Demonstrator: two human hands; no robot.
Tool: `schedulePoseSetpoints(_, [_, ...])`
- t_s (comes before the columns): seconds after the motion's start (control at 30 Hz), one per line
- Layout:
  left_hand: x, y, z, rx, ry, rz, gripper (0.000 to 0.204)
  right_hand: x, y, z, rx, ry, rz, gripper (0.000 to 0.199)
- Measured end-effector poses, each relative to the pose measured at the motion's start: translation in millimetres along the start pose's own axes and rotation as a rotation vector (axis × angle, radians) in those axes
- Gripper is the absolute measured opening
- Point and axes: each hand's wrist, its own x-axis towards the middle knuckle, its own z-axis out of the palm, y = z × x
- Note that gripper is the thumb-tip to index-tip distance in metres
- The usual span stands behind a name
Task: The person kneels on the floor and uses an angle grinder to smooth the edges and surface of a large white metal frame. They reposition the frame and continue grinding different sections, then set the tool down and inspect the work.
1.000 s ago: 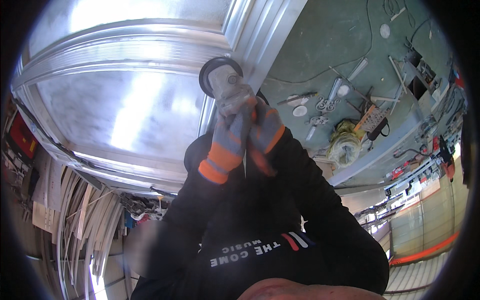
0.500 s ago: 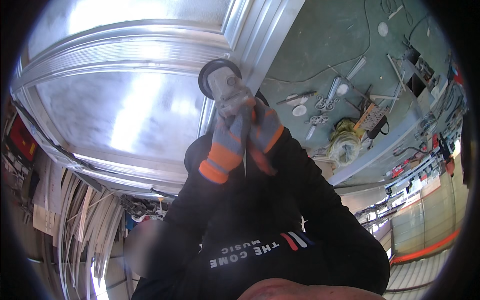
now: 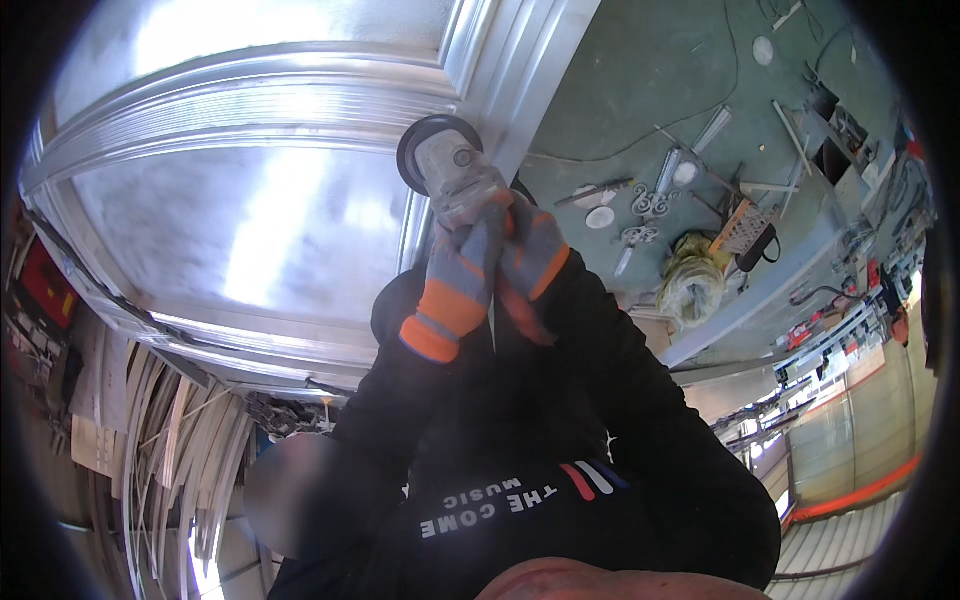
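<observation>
Both hands, in grey and orange work gloves, are wrapped round a dusty grey angle grinder [image 3: 458, 180]. My left hand [image 3: 458, 272] closes on its body from the left, and my right hand [image 3: 532, 247] grips it from the right; some fingers are hidden behind the tool. The dark round disc [image 3: 412, 155] at the grinder's far end lies over the corner of a silvery metal panel [image 3: 200, 230], beside its ribbed moulding [image 3: 300, 108]. Whether the disc touches the metal cannot be made out.
Right of the panel frame [image 3: 545, 70], the green floor holds a cable [image 3: 640, 152], scrolled metal pieces [image 3: 652, 202], white discs [image 3: 599, 218] and a plastic-wrapped coil [image 3: 692, 290]. Long strips [image 3: 165, 440] stand at lower left, near a red case [image 3: 48, 280].
The grinder and both hands keep nearly the same place and grip. The view has shifted very slightly; nothing is let go.
</observation>
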Motion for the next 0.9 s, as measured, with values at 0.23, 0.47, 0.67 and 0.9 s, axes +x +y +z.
schedulePoseSetpoints(0.23, [4, -1, -3, 0.159, -0.029, 0.101, 0.032, 3, 10, 5, 0.060, 0.012, -0.059, 0.036])
schedulePoseSetpoints(0.47, [4, -4, -7, 0.165, -0.056, 0.084, 0.035, 0, -5, 11, 0.420, 0.019, 0.051, 0.039])
schedulePoseSetpoints(0.67, [7, -6, -11, 0.360, -0.096, 0.261, 0.032, 5, 18, 8, 0.156, 0.028, -0.047, 0.039])
schedulePoseSetpoints(0.9, [3, 9, -3, 0.086, -0.050, -0.005, 0.028, 0, 11, 10, 0.188, 0.026, 0.032, 0.042])
